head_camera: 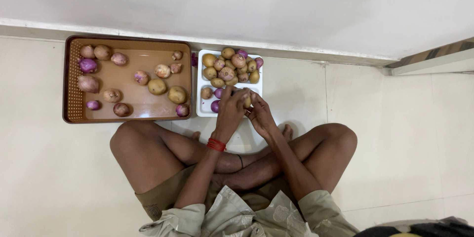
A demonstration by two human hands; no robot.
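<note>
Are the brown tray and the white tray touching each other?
Cannot tell. In the head view the brown tray and the white tray sit side by side, almost edge to edge, with only a thin dark line between them.

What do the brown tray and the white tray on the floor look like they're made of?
The brown tray looks like moulded plastic: a smooth, slightly glossy base and a perforated strip along its left side. The white tray also seems plastic, plain and smooth with rounded corners, though coated metal cannot be ruled out. Both hold potatoes and onions.

brown tray [74, 79]: glossy plastic | floor [405, 133]: smooth glossy tile
</note>
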